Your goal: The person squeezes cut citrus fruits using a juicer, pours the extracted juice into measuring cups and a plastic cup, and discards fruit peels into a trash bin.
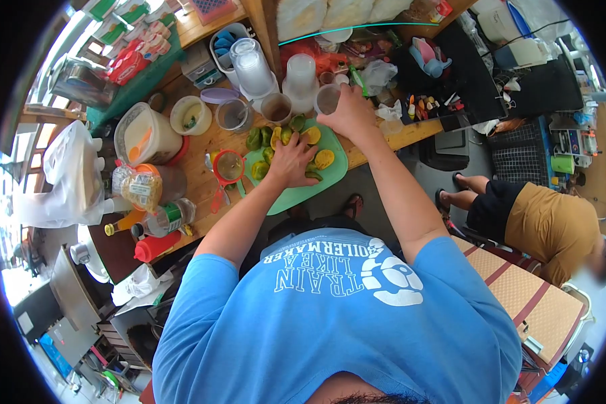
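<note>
My left hand [293, 161] rests with fingers spread on halved green-skinned citrus fruit [324, 159], some with yellow-orange flesh showing. The pieces lie on a light green tray [289, 200] at the table's edge. My right hand [350, 113] is wrapped around a clear plastic cup [327, 99] just beyond the tray's far right side. Left of it stands a cup with brownish contents [276, 108]. To the left of the tray lies a red-rimmed strainer [228, 167]. A clear container with a spoon [234, 115] sits behind it.
Stacked clear cups [251, 67] stand at the back. On the left are a white tub [145, 131], a plastic bottle [168, 217] and a red squeeze bottle [156, 247]. A person in a mustard shirt [542, 222] sits at the right, near a brown-topped table [518, 283].
</note>
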`<state>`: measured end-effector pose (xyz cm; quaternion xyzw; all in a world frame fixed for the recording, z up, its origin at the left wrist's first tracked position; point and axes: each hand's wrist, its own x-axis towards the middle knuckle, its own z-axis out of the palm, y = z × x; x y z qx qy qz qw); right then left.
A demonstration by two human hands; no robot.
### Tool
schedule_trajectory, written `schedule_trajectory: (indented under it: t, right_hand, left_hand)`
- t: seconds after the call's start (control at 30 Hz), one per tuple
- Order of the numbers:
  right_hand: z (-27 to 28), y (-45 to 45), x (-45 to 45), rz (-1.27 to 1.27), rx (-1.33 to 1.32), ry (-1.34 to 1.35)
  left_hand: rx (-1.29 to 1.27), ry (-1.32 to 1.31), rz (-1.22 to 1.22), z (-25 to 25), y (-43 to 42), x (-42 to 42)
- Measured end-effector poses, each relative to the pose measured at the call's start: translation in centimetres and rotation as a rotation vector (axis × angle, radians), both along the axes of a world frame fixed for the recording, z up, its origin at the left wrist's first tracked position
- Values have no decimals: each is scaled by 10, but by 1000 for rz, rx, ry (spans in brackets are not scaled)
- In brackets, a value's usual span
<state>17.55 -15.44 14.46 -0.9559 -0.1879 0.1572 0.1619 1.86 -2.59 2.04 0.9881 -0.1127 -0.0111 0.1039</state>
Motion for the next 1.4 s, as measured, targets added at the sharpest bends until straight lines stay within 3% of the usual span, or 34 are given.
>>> schedule_trajectory:
  t: [0.2,0.4,0.67,0.83,0.93,1.0,1.2,1.4]
  right_hand:
    - [-12,1,0,8,38,-80]
    - [-10,0,-1,2,39,-67]
    - [-9,-11,-5,1,80,-139]
    - [-5,-72,-34,-33,416,-364]
    - [-12,-137,-65,-154,431,-354]
    - [-33,-186,-88,-266,355,-304]
    - [-55,-283,-154,-467,190,-72]
    - [-80,-334,-163,-402,158,7]
  left_hand:
    - [5,90,56,-14,-3,9]
    - [-8,30,-26,8,5,0]
    - [-23,16,-27,-16,9,8]
    - [-114,-29,-81,-23,15,16]
    - [-156,-25,-125,-26,6,21]
    - [-186,89,-94,-20,6,19]
    - [-159,40,-162,-16,12,20]
    - [-50,-62,-254,23,7,16]
